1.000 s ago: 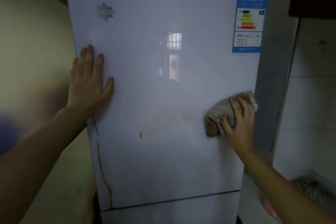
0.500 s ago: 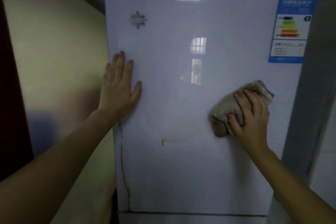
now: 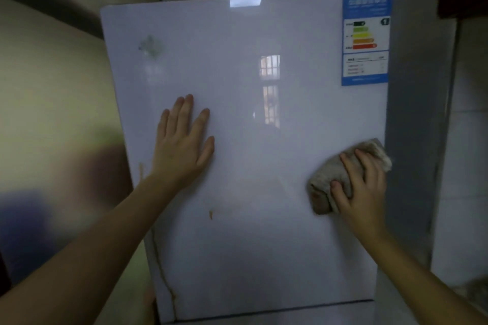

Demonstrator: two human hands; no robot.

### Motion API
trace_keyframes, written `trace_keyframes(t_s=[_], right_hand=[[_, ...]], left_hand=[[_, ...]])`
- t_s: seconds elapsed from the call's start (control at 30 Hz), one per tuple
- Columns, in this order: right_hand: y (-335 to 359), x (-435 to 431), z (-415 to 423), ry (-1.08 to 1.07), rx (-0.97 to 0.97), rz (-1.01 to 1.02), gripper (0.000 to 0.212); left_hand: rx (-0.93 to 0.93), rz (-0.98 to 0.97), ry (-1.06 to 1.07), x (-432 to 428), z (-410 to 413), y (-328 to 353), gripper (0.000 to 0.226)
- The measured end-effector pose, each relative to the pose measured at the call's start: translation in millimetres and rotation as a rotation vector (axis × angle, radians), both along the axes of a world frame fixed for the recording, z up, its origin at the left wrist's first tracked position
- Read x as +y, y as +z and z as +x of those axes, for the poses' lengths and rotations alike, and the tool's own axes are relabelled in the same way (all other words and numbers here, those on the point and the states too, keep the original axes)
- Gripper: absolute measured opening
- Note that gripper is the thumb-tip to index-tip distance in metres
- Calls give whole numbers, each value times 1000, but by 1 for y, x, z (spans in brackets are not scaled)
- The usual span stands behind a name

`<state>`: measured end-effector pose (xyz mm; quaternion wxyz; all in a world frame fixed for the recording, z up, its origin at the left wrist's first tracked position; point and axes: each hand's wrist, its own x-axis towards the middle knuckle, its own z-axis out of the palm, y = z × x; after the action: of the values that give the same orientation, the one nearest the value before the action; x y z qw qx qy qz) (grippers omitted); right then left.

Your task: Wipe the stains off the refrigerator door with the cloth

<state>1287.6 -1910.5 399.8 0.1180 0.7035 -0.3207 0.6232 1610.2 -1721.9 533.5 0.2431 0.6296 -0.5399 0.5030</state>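
Right hand (image 3: 361,192) presses crumpled grey-brown cloth (image 3: 340,179) against glossy white refrigerator door (image 3: 264,245), right of frame. Left hand (image 3: 182,145) flat, fingers spread, empty, left of centre. Small orange stain (image 3: 210,214) below centre.

Glossy white refrigerator door (image 3: 264,166), upright, marked by a small orange stain (image 3: 210,215) below centre and a brownish drip streak (image 3: 163,272) down its left edge; bunched beige cloth (image 3: 332,182) pressed against its right side.

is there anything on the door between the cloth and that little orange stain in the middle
Nothing visible. Bare glossy white refrigerator door lies between the crumpled grey-brown cloth under the right hand and the small orange stain; the left hand rests higher up.
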Motion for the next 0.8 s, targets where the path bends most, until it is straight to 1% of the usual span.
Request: trace_keyframes(t_s=[0.07, 0.23, 0.4, 0.5, 0.57, 0.67, 0.8], right_hand=[[-2, 0, 0, 2, 7, 2, 58], [-12, -7, -9, -1, 37, 6, 59], [-40, -4, -12, 26, -25, 91, 60], [-45, -5, -13, 54, -75, 96, 57], [-35, -5, -12, 70, -76, 66, 55], [-6, -3, -7, 72, -22, 10, 56], [27, -1, 4, 134, -17, 15, 60]], left_hand=[[31, -16, 2, -5, -3, -4, 62], [29, -29, -1, -6, -3, -6, 64], [38, 6, -5, -2, 0, -5, 65], [20, 7, -3, -2, 2, -5, 65], [19, 5, 1, -2, 3, -5, 66], [25, 5, 4, -4, 2, -6, 67], [17, -10, -17, -6, 3, -8, 68]])
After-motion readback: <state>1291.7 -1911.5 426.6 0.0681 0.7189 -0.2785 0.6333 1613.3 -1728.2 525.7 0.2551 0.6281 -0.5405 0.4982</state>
